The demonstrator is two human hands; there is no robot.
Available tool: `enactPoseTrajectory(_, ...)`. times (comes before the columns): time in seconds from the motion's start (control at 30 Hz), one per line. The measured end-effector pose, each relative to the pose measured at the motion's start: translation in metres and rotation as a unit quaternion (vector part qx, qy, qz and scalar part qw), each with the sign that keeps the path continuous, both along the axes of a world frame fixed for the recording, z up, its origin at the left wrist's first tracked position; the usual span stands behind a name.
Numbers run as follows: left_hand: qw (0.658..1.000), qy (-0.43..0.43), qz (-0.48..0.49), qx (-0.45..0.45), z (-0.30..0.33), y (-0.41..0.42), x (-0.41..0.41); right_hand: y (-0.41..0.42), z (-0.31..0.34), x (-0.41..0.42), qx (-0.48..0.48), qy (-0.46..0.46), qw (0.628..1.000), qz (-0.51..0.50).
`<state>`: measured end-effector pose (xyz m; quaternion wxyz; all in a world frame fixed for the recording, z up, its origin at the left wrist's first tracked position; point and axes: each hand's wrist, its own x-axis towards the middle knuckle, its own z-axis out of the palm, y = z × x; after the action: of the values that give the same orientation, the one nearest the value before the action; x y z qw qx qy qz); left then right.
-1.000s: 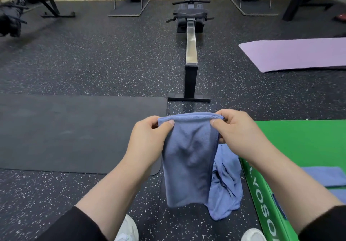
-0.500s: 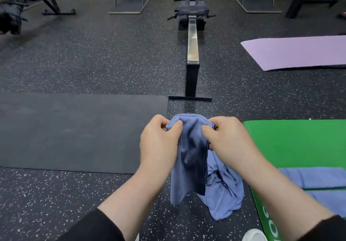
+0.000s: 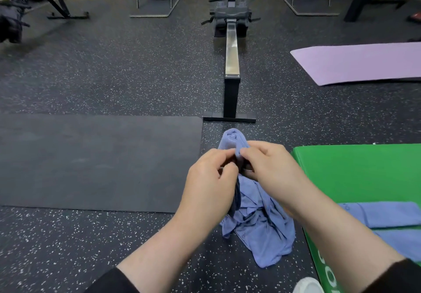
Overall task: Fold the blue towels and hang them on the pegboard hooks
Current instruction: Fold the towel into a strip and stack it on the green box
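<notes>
Both hands meet in front of the person, the left hand point(image 3: 210, 178) and right hand point(image 3: 271, 169) each with its grip pinching the bunched blue towel point(image 3: 232, 140), held above the speckled floor point(image 3: 114, 76). A crumpled blue towel point(image 3: 264, 229) lies below. At three o'clock, folded blue towels point(image 3: 385, 217) rest on a green mat point(image 3: 355, 174).

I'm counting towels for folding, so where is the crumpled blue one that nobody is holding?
In the head view the crumpled blue towel lies on the speckled floor, low and right of centre, below both hands and against the green mat.
</notes>
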<state>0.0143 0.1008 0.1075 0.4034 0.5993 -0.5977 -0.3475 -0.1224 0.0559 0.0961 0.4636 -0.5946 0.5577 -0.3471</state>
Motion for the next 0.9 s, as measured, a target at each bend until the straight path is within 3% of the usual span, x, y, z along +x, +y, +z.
enactPoseTrajectory(0.13,0.998,0.048,-0.033,0.037,0.003,0.000,0.004,-0.007,0.002,-0.012,0.002,0.018,1.000,0.012)
enactPoseTrajectory(0.27,0.993,0.109,0.043,-0.002,-0.004,-0.010,0.014,-0.013,0.005,-0.020,-0.029,0.049,0.998,-0.008)
enactPoseTrajectory(0.33,0.997,0.067,0.032,0.001,-0.009,-0.017,0.025,-0.011,0.014,-0.020,-0.035,0.050,0.998,0.005)
enactPoseTrajectory(0.43,0.995,-0.002,-0.077,0.062,-0.013,-0.025,0.035,-0.007,0.028,-0.021,-0.014,-0.012,0.999,0.049)
enactPoseTrajectory(0.5,0.993,0.012,-0.100,0.067,-0.014,-0.023,0.034,-0.004,0.033,-0.023,0.000,-0.044,0.996,0.078)
enactPoseTrajectory(0.6,0.994,0.013,-0.103,0.040,-0.016,-0.018,0.029,-0.004,0.036,-0.025,-0.018,-0.022,0.994,0.107)
enactPoseTrajectory(0.77,0.986,0.069,-0.116,0.098,-0.017,-0.014,0.027,-0.008,0.039,-0.028,-0.057,-0.033,0.997,0.051)
enactPoseTrajectory(0.9,0.976,0.026,-0.157,0.148,-0.026,-0.010,0.030,-0.015,0.038,-0.039,-0.046,-0.081,0.995,-0.021)
